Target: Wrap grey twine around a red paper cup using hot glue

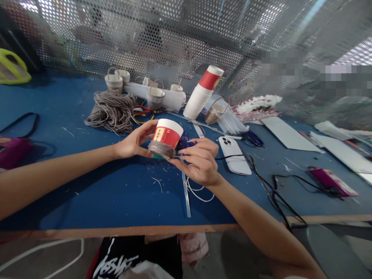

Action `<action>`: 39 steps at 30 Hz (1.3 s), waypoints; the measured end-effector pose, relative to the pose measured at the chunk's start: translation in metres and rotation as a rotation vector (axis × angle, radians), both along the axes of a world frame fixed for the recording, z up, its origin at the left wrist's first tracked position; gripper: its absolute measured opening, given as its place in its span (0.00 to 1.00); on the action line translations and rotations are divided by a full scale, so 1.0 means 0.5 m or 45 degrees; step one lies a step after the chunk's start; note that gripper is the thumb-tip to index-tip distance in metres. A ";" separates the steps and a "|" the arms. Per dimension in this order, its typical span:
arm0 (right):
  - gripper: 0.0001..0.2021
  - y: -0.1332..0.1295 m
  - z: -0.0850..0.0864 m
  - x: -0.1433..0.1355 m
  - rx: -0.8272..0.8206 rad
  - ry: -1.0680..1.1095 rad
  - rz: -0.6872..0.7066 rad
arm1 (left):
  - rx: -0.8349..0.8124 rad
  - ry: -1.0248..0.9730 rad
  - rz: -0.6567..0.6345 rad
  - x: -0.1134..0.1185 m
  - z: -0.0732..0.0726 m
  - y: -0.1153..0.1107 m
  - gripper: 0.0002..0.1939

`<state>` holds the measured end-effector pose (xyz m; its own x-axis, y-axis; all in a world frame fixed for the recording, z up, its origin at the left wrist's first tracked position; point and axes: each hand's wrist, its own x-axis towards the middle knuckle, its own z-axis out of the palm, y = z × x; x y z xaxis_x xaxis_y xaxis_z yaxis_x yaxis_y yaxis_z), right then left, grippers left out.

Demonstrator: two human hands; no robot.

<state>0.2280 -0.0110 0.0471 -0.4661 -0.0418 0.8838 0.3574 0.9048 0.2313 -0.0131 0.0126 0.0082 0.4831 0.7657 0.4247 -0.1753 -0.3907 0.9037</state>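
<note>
A cup (174, 136) banded low with grey cord (159, 148) is held above the middle of the blue bench (87, 193), gripped by the curled fingers of the left hand (130, 144) and the fingertips of the right hand (202, 161). A clear stick (186, 195) is pointed at the front edge; a phone (238, 162) is placed rightward. Toward the back edge, a cord heap (112, 112), small baskets (155, 99) and a leaning cup stack (199, 97) are crowded.

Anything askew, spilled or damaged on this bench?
Tall stack of white and red paper cups leans right, possibly exaggerated by the lens. Pale fibre scraps litter the blue tabletop below the held red paper cup wrapped in grey cord. No spill or damage visible.
</note>
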 end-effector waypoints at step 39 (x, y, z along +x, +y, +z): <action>0.27 0.121 0.052 0.121 -1.511 -0.740 -0.575 | 0.459 -0.057 0.531 0.004 -0.041 0.032 0.44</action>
